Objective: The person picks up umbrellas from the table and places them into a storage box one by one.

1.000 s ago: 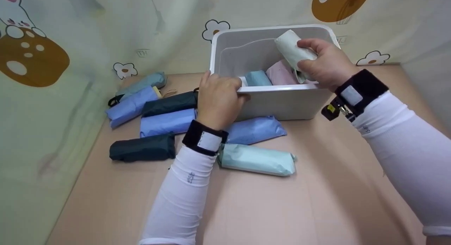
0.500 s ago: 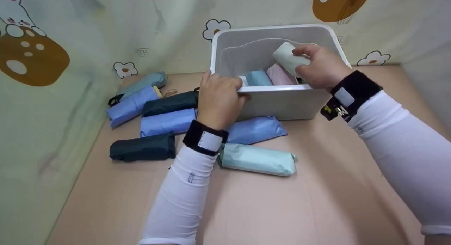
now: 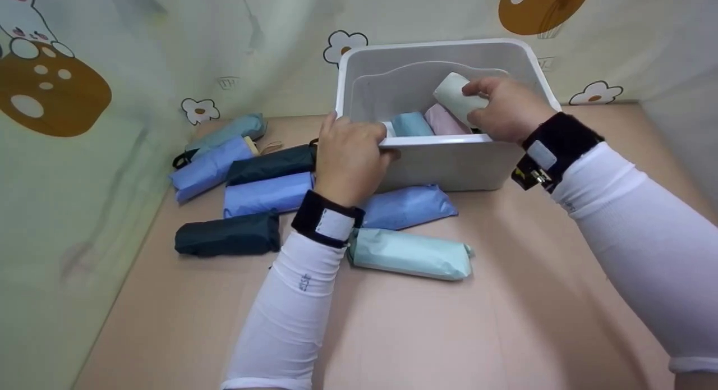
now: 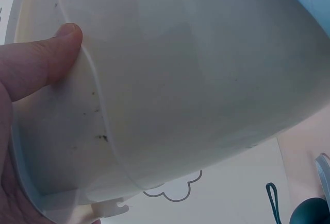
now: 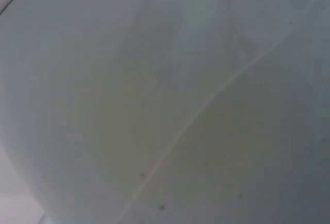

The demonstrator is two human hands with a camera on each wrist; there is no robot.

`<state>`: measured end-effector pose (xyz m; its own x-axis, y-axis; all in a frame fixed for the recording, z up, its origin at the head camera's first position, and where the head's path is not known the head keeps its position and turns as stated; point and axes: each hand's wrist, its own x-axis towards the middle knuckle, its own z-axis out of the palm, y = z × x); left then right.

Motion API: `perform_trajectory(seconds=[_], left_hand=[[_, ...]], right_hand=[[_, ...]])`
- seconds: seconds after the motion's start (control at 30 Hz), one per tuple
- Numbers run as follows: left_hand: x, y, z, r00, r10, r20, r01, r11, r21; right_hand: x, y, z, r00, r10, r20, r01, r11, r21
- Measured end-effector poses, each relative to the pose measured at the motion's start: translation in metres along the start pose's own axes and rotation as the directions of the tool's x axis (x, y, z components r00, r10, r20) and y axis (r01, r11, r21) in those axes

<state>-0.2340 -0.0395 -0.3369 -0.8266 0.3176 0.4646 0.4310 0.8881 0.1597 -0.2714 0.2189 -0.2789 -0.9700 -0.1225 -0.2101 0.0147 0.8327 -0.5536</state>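
In the head view my left hand (image 3: 350,160) grips the front left rim of a white plastic bin (image 3: 443,165). Its thumb (image 4: 44,62) lies against the bin wall in the left wrist view. My right hand (image 3: 507,109) holds a pale green folded umbrella (image 3: 457,95) between thumb and fingers, tilted down inside the bin at its right side. A teal wrapped umbrella (image 3: 412,124) and a pink one (image 3: 443,119) lie in the bin beside it. The front wall hides their lower parts. Only the bin's pale wall (image 5: 154,105) fills the right wrist view.
Left of the bin lie several folded umbrellas, among them a dark green one (image 3: 227,234), a blue one (image 3: 207,168) and a grey-green one (image 3: 233,134). In front are another blue one (image 3: 409,206) and a mint one (image 3: 412,254). A patterned curtain (image 3: 269,53) stands behind.
My right hand has lowered the pale green umbrella deeper into the bin, moving slightly left. The left hand has kept its grip on the rim.
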Motion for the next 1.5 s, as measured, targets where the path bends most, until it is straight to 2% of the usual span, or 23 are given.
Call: perform_trajectory(seconds=[0.23,0.7,0.97,1.2,1.5], left_hand=[[-0.0005,0.001,-0.0003,1.0,-0.009,0.02,0.009,1.0,-0.002],[-0.0009,0.0007,-0.0005,1.0,-0.007,0.019,0.008,1.0,-0.004],[-0.0002,0.0005,-0.0005,1.0,-0.011,0.023,0.011,1.0,0.001],[0.0011,0.0008,-0.0005,1.0,-0.02,0.021,0.02,1.0,-0.007],[0.0011,0.0011,-0.0012,0.999,-0.024,0.031,0.024,1.0,-0.006]], right_hand=[[0.0014,0.0023,0.0016,1.0,-0.019,-0.006,0.019,0.999,-0.026],[0.0011,0.0019,0.0016,1.0,-0.024,-0.005,0.024,0.999,-0.03],[-0.0007,-0.001,0.001,1.0,0.004,-0.007,-0.004,0.999,-0.038],[-0.0005,0.0022,0.0024,0.999,-0.035,-0.034,0.033,0.997,-0.068],[-0.0021,0.0019,0.0044,0.998,-0.02,-0.065,0.02,1.0,-0.005]])
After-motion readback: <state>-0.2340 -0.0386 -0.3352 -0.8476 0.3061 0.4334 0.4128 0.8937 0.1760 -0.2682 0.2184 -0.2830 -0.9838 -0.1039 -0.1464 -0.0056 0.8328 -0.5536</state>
